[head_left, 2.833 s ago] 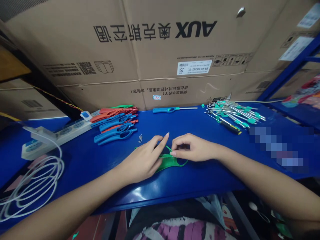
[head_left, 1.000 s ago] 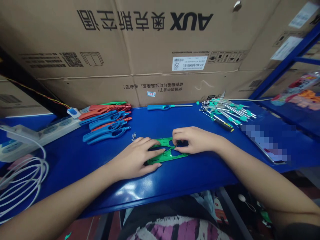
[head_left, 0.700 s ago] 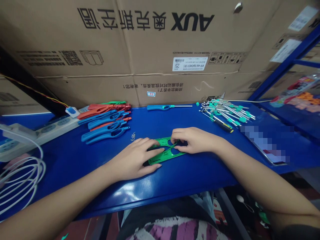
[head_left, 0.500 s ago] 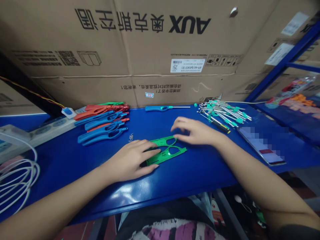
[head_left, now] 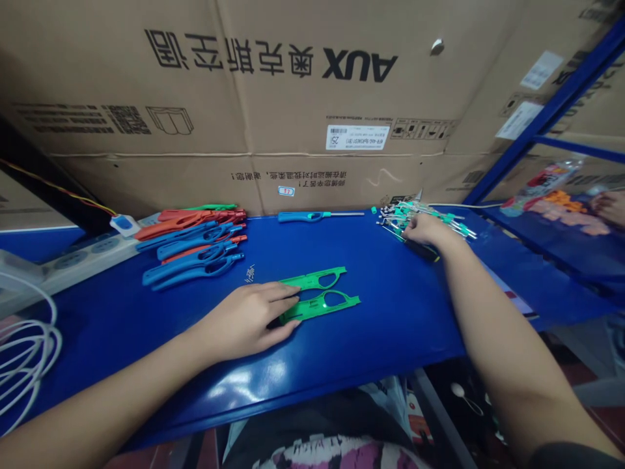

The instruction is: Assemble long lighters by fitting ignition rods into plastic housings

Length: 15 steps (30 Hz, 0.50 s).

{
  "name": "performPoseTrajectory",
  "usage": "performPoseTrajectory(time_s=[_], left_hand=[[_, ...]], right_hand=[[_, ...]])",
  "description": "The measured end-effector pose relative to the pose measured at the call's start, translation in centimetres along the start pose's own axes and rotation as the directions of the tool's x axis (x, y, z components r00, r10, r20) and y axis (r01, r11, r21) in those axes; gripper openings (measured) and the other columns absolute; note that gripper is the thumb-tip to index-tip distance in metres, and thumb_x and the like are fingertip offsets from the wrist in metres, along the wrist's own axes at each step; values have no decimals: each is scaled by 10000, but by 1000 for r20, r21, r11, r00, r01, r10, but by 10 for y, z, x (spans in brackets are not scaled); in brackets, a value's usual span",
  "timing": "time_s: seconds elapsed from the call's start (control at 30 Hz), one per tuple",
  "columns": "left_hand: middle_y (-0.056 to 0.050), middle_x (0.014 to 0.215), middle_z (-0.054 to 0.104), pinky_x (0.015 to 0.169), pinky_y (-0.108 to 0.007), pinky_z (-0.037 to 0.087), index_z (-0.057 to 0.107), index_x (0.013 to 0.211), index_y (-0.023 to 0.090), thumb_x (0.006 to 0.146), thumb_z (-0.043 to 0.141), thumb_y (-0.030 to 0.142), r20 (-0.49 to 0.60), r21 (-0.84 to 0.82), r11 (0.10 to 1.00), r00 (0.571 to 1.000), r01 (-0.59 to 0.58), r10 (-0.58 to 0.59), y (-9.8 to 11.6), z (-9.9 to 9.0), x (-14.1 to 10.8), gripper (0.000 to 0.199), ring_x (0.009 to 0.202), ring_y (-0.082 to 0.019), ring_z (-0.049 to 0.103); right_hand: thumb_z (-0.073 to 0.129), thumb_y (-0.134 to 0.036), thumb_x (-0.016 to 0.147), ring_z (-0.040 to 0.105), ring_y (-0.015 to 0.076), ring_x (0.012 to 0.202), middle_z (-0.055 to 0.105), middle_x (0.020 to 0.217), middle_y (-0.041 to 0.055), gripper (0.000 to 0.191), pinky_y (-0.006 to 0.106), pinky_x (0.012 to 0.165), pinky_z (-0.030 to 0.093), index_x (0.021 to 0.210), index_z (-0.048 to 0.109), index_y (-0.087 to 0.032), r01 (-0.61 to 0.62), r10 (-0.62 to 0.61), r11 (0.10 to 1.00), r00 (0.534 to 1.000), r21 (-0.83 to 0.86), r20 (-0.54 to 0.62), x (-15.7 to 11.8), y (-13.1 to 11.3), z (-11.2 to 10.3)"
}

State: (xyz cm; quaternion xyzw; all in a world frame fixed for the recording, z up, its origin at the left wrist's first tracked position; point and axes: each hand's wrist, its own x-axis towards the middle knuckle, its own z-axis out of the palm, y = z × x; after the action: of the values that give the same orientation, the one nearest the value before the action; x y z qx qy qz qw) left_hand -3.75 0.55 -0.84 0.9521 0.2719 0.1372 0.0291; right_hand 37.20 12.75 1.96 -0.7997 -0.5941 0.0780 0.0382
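My left hand (head_left: 254, 319) lies over the left ends of two green lighter-shell halves (head_left: 317, 306), fingers spread and resting on them. Both halves lie side by side on the blue tabletop, their looped ends pointing right. At the back right, my right hand (head_left: 427, 231) is at the near side of a pile of thin metal rods with green fittings (head_left: 449, 218). Its fingers point down among the rods, and their tips are hard to make out. Just below that hand lies a dark screwdriver-like tool with a yellow end (head_left: 430, 253).
Blue and red lighter shells (head_left: 195, 244) are stacked at the left, beside a white power strip (head_left: 88, 254) and coiled cable (head_left: 29, 365). An assembled blue lighter (head_left: 312, 215) lies by the cardboard wall (head_left: 273, 130). A phone (head_left: 517, 299) is partly behind my right arm. Another person's hand (head_left: 610, 207) shows far right.
My right hand has moved from beside the green shells to the rod pile at the back right. My left hand stays on the shells. Another person's hand has appeared at the right edge.
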Motion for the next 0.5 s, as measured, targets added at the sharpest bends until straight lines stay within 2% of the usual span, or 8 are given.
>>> performPoseTrajectory(time_s=[0.17, 0.3, 0.43, 0.5], left_hand=[[-111, 1261, 721, 973, -440, 593, 731, 1174, 181, 969, 559, 369, -3, -14, 1000, 1000, 3, -3, 0, 1, 1, 327, 1122, -286, 710], [-115, 1263, 719, 979, -448, 590, 725, 1187, 166, 978, 546, 370, 6, -13, 1000, 1000, 2, -2, 0, -1, 1, 342, 1122, -289, 708], [-105, 1267, 719, 981, -430, 587, 721, 1188, 182, 976, 554, 370, 5, -13, 1000, 1000, 1, -1, -1, -1, 0, 329, 1124, -278, 707], [-105, 1259, 722, 974, -428, 589, 724, 1179, 186, 972, 561, 366, 1, -16, 1000, 1000, 0, 0, -1, -1, 0, 319, 1122, -279, 708]], right_hand=[[649, -157, 698, 623, 196, 640, 676, 707, 59, 49, 280, 597, 455, 725, 637, -196, -14, 16, 1000, 994, 26, -105, 0, 0, -3], [641, -196, 749, 647, 223, 749, 708, 844, 91, 129, 289, 644, 453, 876, 665, -188, -11, 16, 1000, 982, 26, -188, -1, 5, -8], [601, -294, 830, 652, 265, 868, 717, 1009, 113, 248, 317, 658, 435, 1054, 674, -217, -8, 10, 1000, 976, 8, -217, 0, 9, -7], [605, -280, 819, 650, 269, 853, 718, 1013, 112, 230, 321, 644, 424, 1027, 687, -225, -9, 8, 1000, 980, -2, -200, 2, 11, -5]])
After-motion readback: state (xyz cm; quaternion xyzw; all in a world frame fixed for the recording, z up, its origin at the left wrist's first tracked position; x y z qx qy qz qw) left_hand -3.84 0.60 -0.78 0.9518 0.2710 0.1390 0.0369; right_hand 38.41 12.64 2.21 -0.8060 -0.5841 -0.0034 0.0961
